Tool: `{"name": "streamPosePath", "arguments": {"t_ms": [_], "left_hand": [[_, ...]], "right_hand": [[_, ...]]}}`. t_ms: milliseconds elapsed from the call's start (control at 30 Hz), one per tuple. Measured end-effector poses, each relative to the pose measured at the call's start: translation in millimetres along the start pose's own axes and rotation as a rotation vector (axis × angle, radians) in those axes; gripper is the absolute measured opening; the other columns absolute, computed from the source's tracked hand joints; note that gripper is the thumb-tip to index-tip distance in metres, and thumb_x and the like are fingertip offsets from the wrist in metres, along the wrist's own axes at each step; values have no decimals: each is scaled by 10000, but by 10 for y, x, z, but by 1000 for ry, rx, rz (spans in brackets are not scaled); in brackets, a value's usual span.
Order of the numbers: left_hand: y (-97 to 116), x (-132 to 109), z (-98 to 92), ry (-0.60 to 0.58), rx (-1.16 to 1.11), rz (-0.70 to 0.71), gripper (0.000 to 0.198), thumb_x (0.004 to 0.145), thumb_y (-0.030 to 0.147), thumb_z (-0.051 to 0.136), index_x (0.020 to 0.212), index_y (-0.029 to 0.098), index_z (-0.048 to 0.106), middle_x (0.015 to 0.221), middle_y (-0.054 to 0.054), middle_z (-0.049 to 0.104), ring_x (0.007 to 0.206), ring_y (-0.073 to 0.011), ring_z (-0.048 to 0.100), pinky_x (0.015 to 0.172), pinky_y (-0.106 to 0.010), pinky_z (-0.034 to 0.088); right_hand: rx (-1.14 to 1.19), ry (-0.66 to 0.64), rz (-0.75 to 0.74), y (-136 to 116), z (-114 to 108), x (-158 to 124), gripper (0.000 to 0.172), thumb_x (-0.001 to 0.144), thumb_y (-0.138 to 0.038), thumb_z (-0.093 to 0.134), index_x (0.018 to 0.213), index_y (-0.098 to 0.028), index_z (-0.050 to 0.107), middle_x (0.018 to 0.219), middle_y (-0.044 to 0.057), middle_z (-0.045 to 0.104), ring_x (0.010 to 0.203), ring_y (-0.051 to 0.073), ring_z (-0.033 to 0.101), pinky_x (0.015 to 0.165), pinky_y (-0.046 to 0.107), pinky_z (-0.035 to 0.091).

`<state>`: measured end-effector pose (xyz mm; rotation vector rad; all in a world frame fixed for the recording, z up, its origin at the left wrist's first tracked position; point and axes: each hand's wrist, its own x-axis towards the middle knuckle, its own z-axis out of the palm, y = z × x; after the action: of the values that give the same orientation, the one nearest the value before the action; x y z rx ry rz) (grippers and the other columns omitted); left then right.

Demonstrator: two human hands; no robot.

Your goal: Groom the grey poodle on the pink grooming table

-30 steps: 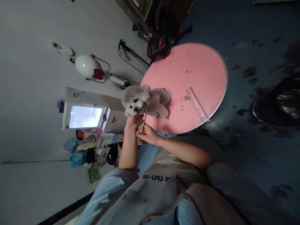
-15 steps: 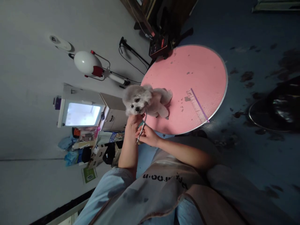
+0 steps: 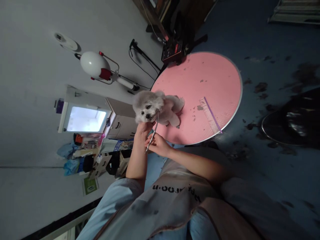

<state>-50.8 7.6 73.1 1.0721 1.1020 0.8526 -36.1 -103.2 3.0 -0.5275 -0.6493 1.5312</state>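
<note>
1. The dog (image 3: 156, 108) is the biggest thing in hand — small, grey-white, curly, sitting at the near edge of the pink round table (image 3: 212, 76), its face turned toward the person.
2. The left hand (image 3: 143, 128) is cupped under the dog's chin, fingers closed on the muzzle fur, holding the head.
3. The right hand (image 3: 157, 144) grips the handles of curved scissors (image 3: 153, 131); the blades arc up beside the dog's jaw, tips close to the cheek fur.
4. To do this trim well, I judge the chin hold should stay firm but gentle, the blade tips pointed away from eyes and mouth, and the cuts kept small, following the curve of the face.
5. A sudden head turn seems the main risk — the steadying hand matters more than the cutting hand.
6. On the table, well apart from the dog, lies a purple-spined comb (image 3: 210, 115), with tufts of cut fur scattered about.
7. The floor (image 3: 275, 40) is dark blue and dotted with fur clumps.
8. A pale wall (image 3: 30, 100) carries a white dryer (image 3: 96, 65) on a stand; below it sits a lit cabinet (image 3: 86, 120), with clutter beside.
</note>
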Motion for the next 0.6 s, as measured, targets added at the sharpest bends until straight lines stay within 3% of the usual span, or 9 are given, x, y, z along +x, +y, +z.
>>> {"name": "streamPosePath", "arguments": {"t_ms": [200, 333, 500, 600], "left_hand": [[-17, 0, 70, 64, -33, 58, 216, 905, 298, 652, 1102, 228, 707, 1013, -61, 686, 845, -143, 651, 658, -200, 521], [16, -57, 103, 35, -31, 63, 234, 902, 285, 655, 1123, 225, 704, 1069, -67, 683, 887, -154, 659, 703, -216, 534], [29, -61, 91, 54, -9, 40, 254, 917, 302, 624, 1149, 221, 684, 1105, -73, 685, 888, -159, 660, 672, -212, 527], [23, -1, 79, 60, -49, 12, 232, 918, 275, 606, 1128, 211, 682, 1020, -64, 705, 805, -135, 654, 625, -195, 503]], "right_hand": [[-27, 15, 5, -20, -22, -3, 327, 703, -131, 701, 914, -233, 473, 835, -20, 679, 794, 149, 697, 827, 353, 588], [-27, 6, 8, -21, -39, 16, 339, 698, -110, 686, 913, -241, 460, 819, -25, 677, 795, 156, 697, 828, 369, 592], [-59, 24, 33, -32, -53, 43, 352, 685, -83, 683, 911, -232, 457, 852, -12, 672, 808, 157, 691, 835, 378, 581], [-67, 33, 50, -44, -62, 43, 323, 701, -73, 655, 894, -230, 448, 833, -16, 666, 812, 152, 692, 836, 369, 576]]}}
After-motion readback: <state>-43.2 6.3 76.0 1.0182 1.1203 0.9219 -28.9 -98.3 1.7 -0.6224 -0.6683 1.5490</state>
